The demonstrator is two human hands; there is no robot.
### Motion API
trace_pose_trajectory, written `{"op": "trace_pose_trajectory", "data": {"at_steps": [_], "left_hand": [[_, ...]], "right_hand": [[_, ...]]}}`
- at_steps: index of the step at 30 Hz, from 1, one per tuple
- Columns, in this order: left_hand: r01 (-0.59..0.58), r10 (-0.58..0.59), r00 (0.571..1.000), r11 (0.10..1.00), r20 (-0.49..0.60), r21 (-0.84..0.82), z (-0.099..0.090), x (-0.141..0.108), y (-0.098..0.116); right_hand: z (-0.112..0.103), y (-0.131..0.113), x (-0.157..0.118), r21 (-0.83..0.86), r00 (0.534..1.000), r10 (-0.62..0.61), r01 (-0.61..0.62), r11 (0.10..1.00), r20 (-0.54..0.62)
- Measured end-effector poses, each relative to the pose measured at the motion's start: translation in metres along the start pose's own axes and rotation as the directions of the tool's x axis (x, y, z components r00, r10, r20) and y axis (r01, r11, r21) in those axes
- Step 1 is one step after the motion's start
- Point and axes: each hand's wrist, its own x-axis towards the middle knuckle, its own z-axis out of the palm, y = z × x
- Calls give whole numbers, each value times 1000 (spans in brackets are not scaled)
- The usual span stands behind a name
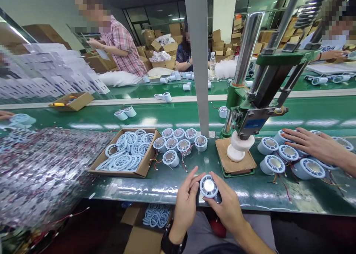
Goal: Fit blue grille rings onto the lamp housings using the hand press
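Note:
A round light-blue motor housing, with a spoked rim and a silver centre disc, is held just above the bench's front edge, its face turned up toward me. My right hand grips it between thumb and fingers from the right. Curled in from the left, the fingers of my left hand meet its left edge. Similar housings with thin wires stand grouped beyond my left hand. A hand press with a white round die over a cardboard-covered base is beyond my right hand.
An open carton of light-blue spoked rings sits at left, beside a blurred heap of wired parts. Another person's hand rests over housings at right. A grey post and green conveyor lie beyond; another box is below.

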Motion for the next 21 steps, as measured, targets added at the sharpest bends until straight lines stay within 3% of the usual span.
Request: {"op": "trace_pose_trajectory", "data": {"at_steps": [6,9,12,16,21], "left_hand": [[-56,44,994,991,97,122,9,-14,-3],[-9,-11,997,967,78,253,16,-16,-2],[-34,20,999,952,50,304,18,-15,-4],[-118,104,992,954,66,274,16,-19,-15],[-267,274,962,936,2,230,21,-29,-20]], "right_hand": [[0,-1,1,11,1000,-12,12,1000,-22],[0,-5,3,17,999,22,-22,1000,-24],[0,-9,4,26,998,42,-41,999,-52],[-1,-9,2,77,984,-65,79,994,-167],[3,-3,-4,92,944,-176,208,974,-279]]}}
